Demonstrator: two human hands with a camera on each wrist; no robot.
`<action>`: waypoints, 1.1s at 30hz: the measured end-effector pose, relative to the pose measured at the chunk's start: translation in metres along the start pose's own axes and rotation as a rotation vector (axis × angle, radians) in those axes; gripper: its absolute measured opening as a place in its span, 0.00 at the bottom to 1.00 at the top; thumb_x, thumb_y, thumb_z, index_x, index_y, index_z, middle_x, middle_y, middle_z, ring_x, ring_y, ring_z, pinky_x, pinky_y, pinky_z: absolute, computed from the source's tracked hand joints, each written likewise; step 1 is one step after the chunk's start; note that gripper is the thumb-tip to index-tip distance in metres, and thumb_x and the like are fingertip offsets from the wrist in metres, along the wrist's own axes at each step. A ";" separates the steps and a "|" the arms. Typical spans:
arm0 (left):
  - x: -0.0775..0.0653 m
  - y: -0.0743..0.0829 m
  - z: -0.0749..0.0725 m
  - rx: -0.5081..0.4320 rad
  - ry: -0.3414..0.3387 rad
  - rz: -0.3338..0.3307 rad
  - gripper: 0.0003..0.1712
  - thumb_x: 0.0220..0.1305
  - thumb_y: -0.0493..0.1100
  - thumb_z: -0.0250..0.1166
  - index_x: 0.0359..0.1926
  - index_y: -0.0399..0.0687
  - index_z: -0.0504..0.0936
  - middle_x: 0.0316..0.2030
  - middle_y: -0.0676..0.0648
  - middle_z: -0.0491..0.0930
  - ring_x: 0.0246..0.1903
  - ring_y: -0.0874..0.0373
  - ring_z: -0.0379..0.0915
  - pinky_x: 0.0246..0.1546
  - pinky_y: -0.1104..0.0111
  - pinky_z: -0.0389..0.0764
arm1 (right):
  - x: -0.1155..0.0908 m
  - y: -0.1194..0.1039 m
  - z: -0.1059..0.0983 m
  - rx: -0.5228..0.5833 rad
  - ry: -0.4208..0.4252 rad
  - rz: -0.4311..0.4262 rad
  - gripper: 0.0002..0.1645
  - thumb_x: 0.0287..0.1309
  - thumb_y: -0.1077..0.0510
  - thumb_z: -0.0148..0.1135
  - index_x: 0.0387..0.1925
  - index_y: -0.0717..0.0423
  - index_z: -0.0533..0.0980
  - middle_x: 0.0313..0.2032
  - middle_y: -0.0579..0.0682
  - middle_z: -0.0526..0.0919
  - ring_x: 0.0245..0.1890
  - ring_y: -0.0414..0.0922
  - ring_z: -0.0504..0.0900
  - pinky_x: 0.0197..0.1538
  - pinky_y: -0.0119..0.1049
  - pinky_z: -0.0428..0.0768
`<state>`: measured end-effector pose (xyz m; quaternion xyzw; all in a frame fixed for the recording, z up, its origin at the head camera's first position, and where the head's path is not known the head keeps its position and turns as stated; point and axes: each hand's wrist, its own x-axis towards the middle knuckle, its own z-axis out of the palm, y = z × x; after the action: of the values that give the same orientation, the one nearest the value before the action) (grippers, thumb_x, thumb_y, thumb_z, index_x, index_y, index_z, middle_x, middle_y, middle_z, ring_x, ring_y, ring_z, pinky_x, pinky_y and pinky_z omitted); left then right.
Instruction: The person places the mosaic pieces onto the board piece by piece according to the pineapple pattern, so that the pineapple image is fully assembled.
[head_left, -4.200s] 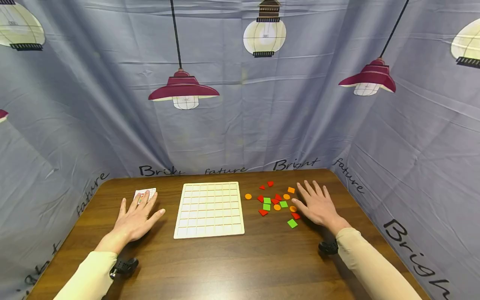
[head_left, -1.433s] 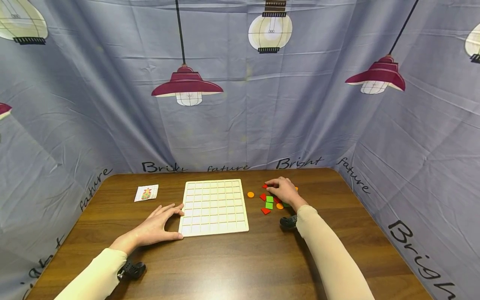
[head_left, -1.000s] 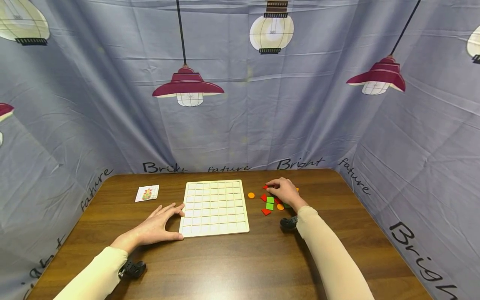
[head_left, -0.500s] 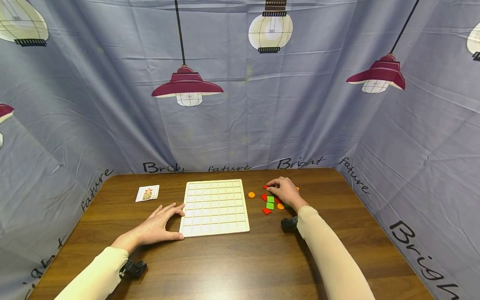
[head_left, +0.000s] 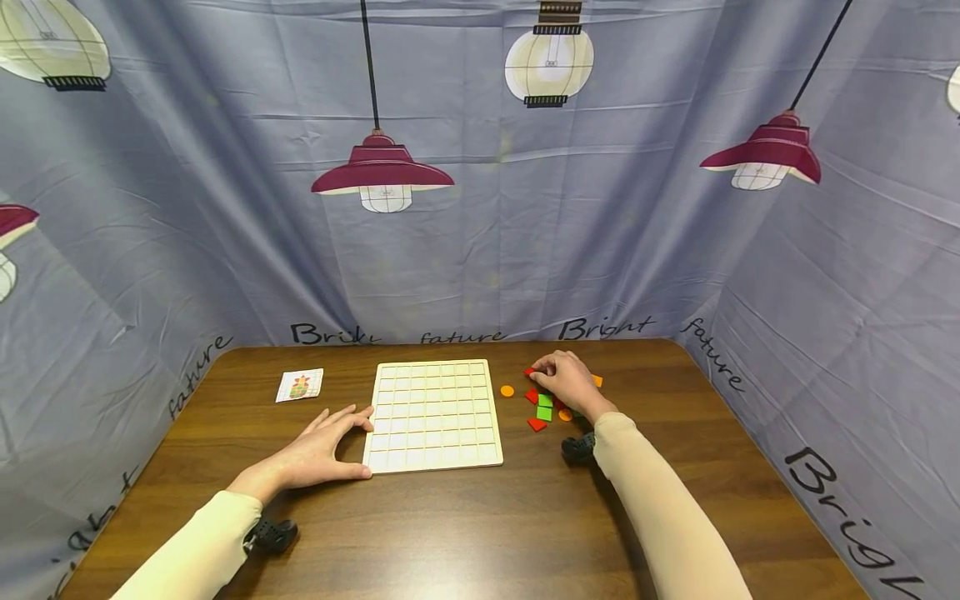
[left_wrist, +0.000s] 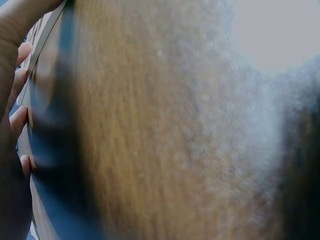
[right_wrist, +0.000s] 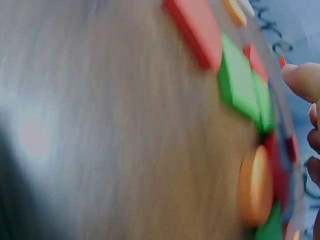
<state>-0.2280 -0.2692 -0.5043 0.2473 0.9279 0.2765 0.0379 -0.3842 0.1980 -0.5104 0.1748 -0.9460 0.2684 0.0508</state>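
OK so L hand (head_left: 318, 450) is at left side of the gridded board (head_left: 435, 417), thumb & fingers spread wide, thumb at the near-left corner, fingertips touching the left edge, nothing gripped. Board lies flat mid-table, grid side up. R hand (head_left: 567, 382) is over the loose pcs right of it, fingers curled, thumb & fingertips pinching a small red pc (head_left: 528, 372) on the far side of the pile. Others partly hidden under the hand; visible: 2 green squares (head_left: 545, 401), a red pc w/ a point just near of them, & an orange disc (head_left: 507, 391) btwn board & pile. Card w/ colored pic (head_left: 300, 385) sits far left on the brown table (head_left: 450, 533). Grayish-blue cloth w/ printed lamps (head_left: 465, 275) hangs on the far side, wrist views p. blurry
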 end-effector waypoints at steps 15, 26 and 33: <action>0.000 0.002 0.000 0.015 0.009 0.013 0.36 0.58 0.66 0.73 0.60 0.53 0.74 0.75 0.43 0.63 0.75 0.36 0.52 0.73 0.36 0.40 | 0.027 -0.089 0.041 0.077 -0.159 -0.150 0.10 0.68 0.46 0.66 0.46 0.43 0.85 0.29 0.45 0.72 0.35 0.43 0.67 0.38 0.40 0.66; 0.001 -0.001 0.001 0.015 0.015 0.016 0.36 0.58 0.66 0.73 0.59 0.54 0.74 0.75 0.44 0.63 0.76 0.36 0.51 0.74 0.36 0.40 | 0.039 -0.124 0.069 0.039 -0.213 -0.209 0.09 0.68 0.48 0.67 0.46 0.42 0.86 0.30 0.42 0.75 0.35 0.42 0.68 0.37 0.37 0.67; 0.000 -0.003 0.004 0.005 0.037 0.034 0.35 0.58 0.66 0.73 0.59 0.55 0.75 0.75 0.43 0.64 0.75 0.35 0.52 0.72 0.35 0.41 | 0.043 -0.133 0.075 0.059 -0.236 -0.180 0.08 0.69 0.47 0.66 0.46 0.38 0.86 0.34 0.39 0.77 0.39 0.42 0.69 0.44 0.42 0.69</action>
<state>-0.2289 -0.2695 -0.5090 0.2577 0.9248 0.2793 0.0155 -0.3774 0.0398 -0.5005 0.2904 -0.9176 0.2681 -0.0420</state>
